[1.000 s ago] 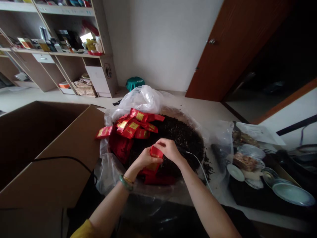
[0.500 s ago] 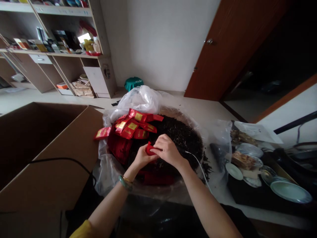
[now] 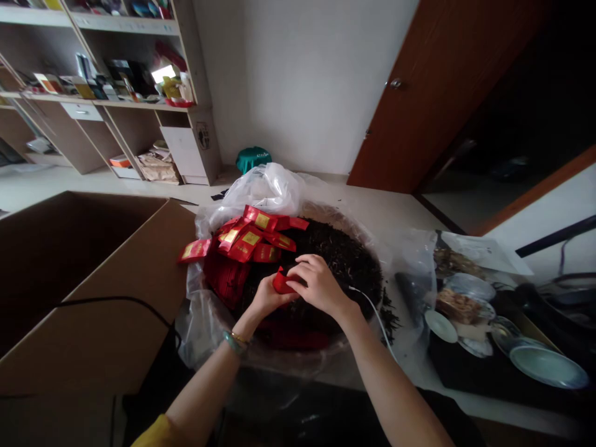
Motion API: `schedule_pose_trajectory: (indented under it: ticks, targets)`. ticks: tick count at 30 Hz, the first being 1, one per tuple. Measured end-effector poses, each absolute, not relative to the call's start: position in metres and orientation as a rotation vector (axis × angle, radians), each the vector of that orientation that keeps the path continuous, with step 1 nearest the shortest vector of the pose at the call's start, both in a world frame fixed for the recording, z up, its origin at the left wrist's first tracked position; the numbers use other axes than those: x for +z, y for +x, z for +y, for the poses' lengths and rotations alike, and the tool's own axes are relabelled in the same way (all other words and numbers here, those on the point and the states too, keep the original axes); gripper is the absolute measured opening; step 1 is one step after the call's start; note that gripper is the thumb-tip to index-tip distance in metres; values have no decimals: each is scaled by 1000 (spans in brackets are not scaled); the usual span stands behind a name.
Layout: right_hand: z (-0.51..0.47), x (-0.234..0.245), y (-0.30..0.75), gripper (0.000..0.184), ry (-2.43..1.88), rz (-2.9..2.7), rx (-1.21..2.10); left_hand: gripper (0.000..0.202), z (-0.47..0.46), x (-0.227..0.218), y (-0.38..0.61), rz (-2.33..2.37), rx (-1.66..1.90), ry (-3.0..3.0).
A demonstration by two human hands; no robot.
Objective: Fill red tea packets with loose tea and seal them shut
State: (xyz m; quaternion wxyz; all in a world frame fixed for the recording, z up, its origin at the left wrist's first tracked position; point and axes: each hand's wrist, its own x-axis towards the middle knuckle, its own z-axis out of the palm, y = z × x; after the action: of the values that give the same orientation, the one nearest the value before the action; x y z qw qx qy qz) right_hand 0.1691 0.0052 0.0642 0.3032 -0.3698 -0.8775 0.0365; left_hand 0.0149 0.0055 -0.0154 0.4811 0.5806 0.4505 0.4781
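Observation:
My left hand (image 3: 269, 297) is closed round a small red foil packet (image 3: 282, 282), held upright above the middle of a basin. My right hand (image 3: 316, 282) meets the packet from the other side, its thumb and fingers bent at the packet's edge; the packet's mouth is mostly hidden. Under both hands lies a heap of dark loose tea leaves (image 3: 344, 248). Several red packets with gold labels (image 3: 246, 242) are piled at the left of the heap. Flat red packets (image 3: 226, 282) are stacked below that pile.
Clear plastic sheeting (image 3: 265, 186) lines the basin. A large open cardboard box (image 3: 125, 279) stands at the left. On the right, a white cable (image 3: 372, 304) runs past my forearm, and a dark tray holds dishes (image 3: 549, 363). Behind are shelves (image 3: 130, 102) and a brown door (image 3: 395, 112).
The fingers of my right hand have lifted and spread slightly at the packet, so more of its red side shows. My left hand keeps its hold. The view has shifted slightly.

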Motion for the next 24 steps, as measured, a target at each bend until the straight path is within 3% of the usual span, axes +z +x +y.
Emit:
schedule_pose_trajectory:
  ticks: [16, 24]
  targets:
    - [12, 57, 174, 17, -1112, -2548, 49, 53, 3, -11, 17, 1186, 1097, 1475]
    - [8, 52, 164, 28, -1253, -2352, 93, 39, -2, -2, 23, 1314, 1138, 1662]
